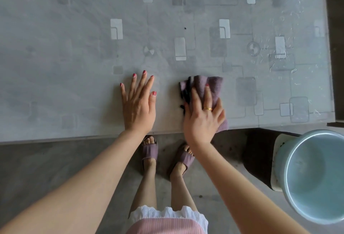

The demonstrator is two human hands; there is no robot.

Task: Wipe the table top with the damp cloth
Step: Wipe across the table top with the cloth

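Observation:
The table top (pixel 74 38) is covered with a grey patterned sheet and fills the upper half of the head view. A mauve damp cloth (pixel 206 86) with dark fringe lies bunched near the table's front edge. My right hand (pixel 201 114) presses flat on the cloth, fingers spread over it. My left hand (pixel 138 103) rests palm down on the bare table just left of the cloth, fingers apart, holding nothing. Water droplets and streaks (pixel 290 55) glisten on the right part of the table.
A pale blue bucket (pixel 314 176) stands on a dark stool (pixel 260 157) at the lower right, beside the table's corner. My feet in mauve sandals (pixel 149 151) stand on the grey concrete floor (pixel 46 159) under the table's front edge.

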